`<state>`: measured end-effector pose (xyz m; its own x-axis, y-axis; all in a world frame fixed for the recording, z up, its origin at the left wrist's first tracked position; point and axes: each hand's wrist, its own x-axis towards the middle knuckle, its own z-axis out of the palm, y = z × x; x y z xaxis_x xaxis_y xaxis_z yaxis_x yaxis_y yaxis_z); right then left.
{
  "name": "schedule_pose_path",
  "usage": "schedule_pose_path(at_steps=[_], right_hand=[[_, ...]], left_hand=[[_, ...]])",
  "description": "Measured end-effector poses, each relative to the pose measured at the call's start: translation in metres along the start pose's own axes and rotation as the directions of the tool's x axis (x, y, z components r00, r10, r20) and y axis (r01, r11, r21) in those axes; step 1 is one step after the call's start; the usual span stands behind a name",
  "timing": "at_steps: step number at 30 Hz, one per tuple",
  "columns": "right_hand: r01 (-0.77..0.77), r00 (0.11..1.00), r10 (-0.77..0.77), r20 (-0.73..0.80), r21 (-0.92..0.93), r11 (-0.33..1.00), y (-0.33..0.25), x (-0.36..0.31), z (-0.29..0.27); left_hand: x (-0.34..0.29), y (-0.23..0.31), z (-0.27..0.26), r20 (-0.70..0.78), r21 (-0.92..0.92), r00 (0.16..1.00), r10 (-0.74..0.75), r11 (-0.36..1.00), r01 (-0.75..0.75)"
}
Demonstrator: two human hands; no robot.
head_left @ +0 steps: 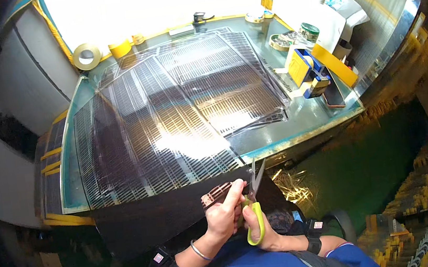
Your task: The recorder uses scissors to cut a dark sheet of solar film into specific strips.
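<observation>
My left hand (pixel 220 219) is closed in front of me, holding a small dark strip (pixel 215 196) with a slotted pattern between its fingers. Close beside it, my right hand (pixel 265 234) grips scissors (pixel 258 212) with yellow-green handles. Their blades point away from me and stand apart, just right of my left fingertips. Beyond both hands, large see-through sheets (pixel 170 122) with dark slotted patterns overlap across the glass-topped table. One sheet's near edge hangs over the front.
Tape rolls (pixel 87 56) line the back edge. At right stand a blue and yellow tape dispenser (pixel 308 70), a phone (pixel 333 94) and a green round tin (pixel 309 32). Gold-coloured scraps (pixel 293 185) lie below the table's front edge. A bright panel (pixel 157 5) stands behind.
</observation>
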<state>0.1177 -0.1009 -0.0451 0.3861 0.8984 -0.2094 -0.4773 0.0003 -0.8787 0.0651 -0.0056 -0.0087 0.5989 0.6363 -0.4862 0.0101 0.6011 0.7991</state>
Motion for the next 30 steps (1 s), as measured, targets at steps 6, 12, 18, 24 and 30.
schedule_pose_path(at_steps=[6, 12, 18, 24, 30], right_hand=[[0.187, 0.977, -0.208, -0.044, -0.286, 0.94, -0.006, 0.003, 0.006], [0.161, 0.987, -0.161, 0.011, -0.083, 0.983, 0.001, -0.002, 0.002], [-0.111, 0.975, 0.053, 0.214, 0.269, 0.957, 0.007, -0.012, -0.013], [-0.127, 0.992, 0.117, 0.05, 0.322, 0.938, -0.003, -0.008, -0.042], [0.073, 0.983, -0.103, -0.153, -0.192, 0.979, -0.033, 0.021, -0.03]], left_hand=[[0.0, -0.008, 0.001, 0.012, 0.045, 0.994, 0.106, 0.993, -0.107], [-0.004, -0.003, -0.002, 0.068, 0.068, 0.994, 0.08, 0.994, -0.085], [0.001, 0.0, -0.02, 0.075, 0.029, 0.97, 0.233, 0.972, -0.235], [0.0, -0.005, -0.042, 0.185, -0.01, 0.971, 0.152, 0.988, -0.153], [-0.023, -0.014, -0.098, 0.298, 0.297, 0.954, -0.042, 0.954, -0.051]])
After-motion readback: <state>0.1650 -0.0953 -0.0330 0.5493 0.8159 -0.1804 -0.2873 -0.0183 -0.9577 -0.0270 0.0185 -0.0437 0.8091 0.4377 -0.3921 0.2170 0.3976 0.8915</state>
